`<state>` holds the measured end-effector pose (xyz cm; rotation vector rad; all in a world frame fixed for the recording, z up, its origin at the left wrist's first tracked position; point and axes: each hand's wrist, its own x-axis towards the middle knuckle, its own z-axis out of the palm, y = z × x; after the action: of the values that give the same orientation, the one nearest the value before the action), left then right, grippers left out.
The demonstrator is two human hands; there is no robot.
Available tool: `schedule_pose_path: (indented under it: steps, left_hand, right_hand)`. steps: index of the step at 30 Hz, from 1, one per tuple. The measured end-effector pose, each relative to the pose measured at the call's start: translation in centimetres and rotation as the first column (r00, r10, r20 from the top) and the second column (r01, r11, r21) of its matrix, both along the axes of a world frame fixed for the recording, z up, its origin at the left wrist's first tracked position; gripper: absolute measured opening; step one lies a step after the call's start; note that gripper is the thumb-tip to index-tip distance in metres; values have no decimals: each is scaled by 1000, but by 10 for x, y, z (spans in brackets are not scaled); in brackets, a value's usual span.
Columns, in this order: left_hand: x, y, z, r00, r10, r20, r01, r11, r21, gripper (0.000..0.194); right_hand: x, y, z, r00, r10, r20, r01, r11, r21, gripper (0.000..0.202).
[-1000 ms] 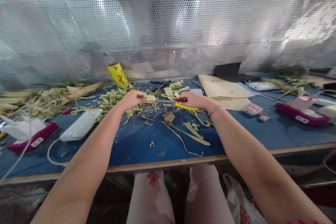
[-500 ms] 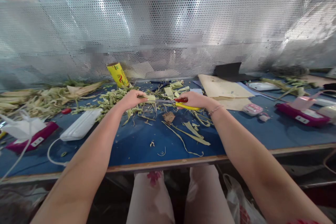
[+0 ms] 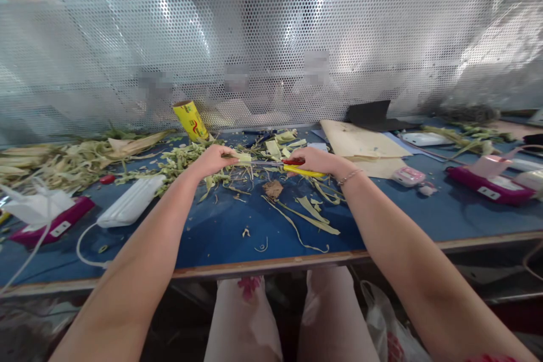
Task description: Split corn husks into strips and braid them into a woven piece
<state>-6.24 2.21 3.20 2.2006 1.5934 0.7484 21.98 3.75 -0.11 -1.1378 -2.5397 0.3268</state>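
My left hand pinches a pale green husk piece above the middle of the blue table. My right hand is closed round the red and yellow handles of scissors. Their thin metal blades point left and reach the husk piece by my left fingertips. A heap of green husk scraps lies beside and behind my left hand. Below the scissors sit a brown lump and long curled husk strips.
Purple power strips stand at both sides, with a white power bank and cable at left. A yellow tube leans near the perforated metal screen. Brown paper and a pink case lie right.
The yellow scissor handle has moved slightly closer to the red one. Both hands stay in nearly the same place.
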Motion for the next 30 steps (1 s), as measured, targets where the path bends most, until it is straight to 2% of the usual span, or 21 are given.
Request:
schedule_pose_path:
  steps: [12, 16, 19, 20, 22, 25, 27, 29, 30]
  left_hand:
    - [0, -2, 2, 1000, 28, 3, -28, 999, -24, 22]
    - [-1, -2, 2, 992, 96, 80, -98, 995, 17, 19]
    - [0, -1, 1, 961, 122, 249, -139, 989, 52, 16]
    - [2, -1, 1, 935, 111, 336, -133, 990, 45, 16]
    - [6, -2, 1, 837, 82, 540, -103, 995, 8, 14]
    - [20, -9, 4, 592, 74, 803, -40, 997, -63, 11]
    - [31, -17, 5, 503, 59, 862, 73, 991, -111, 12]
    - [43, -25, 4, 448, 50, 893, 122, 986, -116, 13]
    - [48, -30, 2, 454, 57, 889, 126, 984, -128, 14]
  right_hand:
    - [3, -3, 6, 998, -39, 47, 38, 999, 28, 36]
    - [3, -3, 8, 982, -176, 68, 174, 984, 27, 36]
    - [2, -1, 2, 934, -329, 140, 319, 944, 90, 26]
    - [0, 0, 0, 918, -362, 164, 347, 931, 114, 21]
    - [-4, 1, -6, 903, -382, 200, 362, 923, 127, 19]
    - [-17, -1, -11, 927, -354, 126, 334, 929, 158, 18]
    - [-29, -6, -10, 948, -294, -124, 310, 939, 147, 19]
    - [-43, -14, -8, 902, -184, -390, 211, 977, 28, 22]
    - [-50, -18, -6, 860, -116, -496, 127, 992, -11, 25]
